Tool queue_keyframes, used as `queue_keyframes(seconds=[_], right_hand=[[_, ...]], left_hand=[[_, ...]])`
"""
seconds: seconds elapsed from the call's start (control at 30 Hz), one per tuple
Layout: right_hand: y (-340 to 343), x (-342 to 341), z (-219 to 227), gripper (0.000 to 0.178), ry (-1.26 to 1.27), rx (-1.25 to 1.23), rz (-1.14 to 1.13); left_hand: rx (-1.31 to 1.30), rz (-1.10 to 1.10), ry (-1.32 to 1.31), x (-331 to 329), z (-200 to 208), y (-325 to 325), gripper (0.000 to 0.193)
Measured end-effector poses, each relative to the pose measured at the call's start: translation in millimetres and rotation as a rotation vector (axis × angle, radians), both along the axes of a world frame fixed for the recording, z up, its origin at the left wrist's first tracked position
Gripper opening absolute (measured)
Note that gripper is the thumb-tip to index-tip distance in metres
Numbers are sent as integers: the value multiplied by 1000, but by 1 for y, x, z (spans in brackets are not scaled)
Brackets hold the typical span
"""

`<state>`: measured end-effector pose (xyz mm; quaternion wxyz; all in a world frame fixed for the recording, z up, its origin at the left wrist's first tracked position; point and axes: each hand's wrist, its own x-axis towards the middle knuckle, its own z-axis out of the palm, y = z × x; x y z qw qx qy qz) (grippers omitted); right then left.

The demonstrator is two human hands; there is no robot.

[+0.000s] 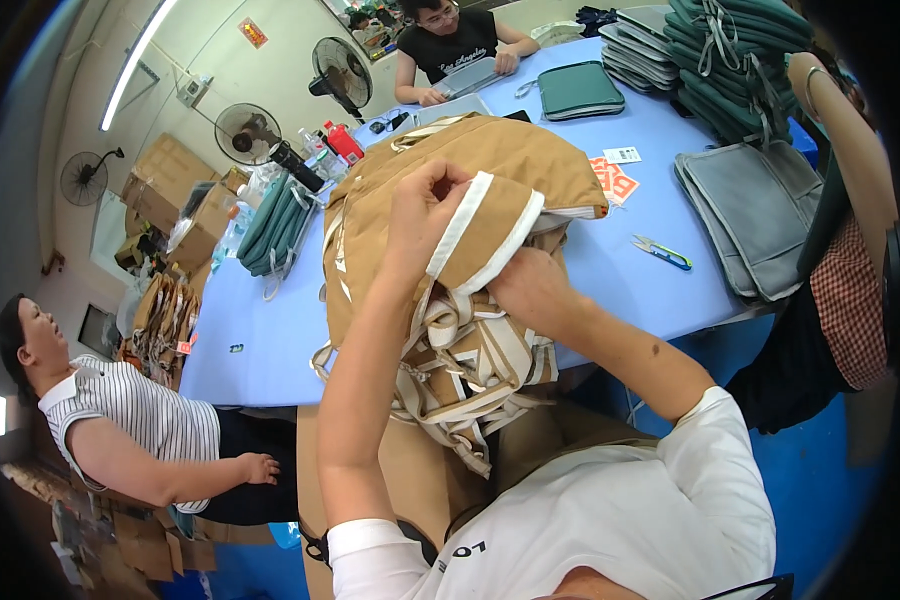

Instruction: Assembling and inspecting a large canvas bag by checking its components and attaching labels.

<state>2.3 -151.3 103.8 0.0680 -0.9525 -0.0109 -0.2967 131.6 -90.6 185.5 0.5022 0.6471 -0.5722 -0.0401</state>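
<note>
- Both hands work on a tan padded bag (490,160) with cream-white trim, which lies on the near edge of a light blue table (270,340).
- Left hand (425,215) is closed on a trimmed flap of the bag, fingers curled over its upper edge, pinching the white binding.
- Right hand (530,285) sits just beside it, lower and to the right, pushed under the same flap; its fingers are hidden in the fabric, so I cannot tell whether it grips.
- Below both hands hangs a bundle of tan and cream straps (460,375), spilling over the table edge toward the person's lap.
- Right of the right hand, well apart, small snips with a blue-green handle (662,251) lie on the table, and beyond them a stack of grey sleeves (760,215).
- Left of the left hand lies a pile of green bags (275,230).
- Beyond the hands, across the table, another person holds a grey sleeve, with a green pouch (580,90) beside.
</note>
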Motion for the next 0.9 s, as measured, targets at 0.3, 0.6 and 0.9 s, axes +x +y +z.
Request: queue_keyframes(seconds=[0.3,0.6,0.9], right_hand=[[-27,76,2,23,-419,21,-10],[-40,70,5,23,-252,63,0],[-41,14,-29,23,-45,120,15]], left_hand=[[43,-48,-319,-30,29,-6,11],[270,265,-762,-30,-34,44,26],[271,534,-748,-3,-24,43,15]])
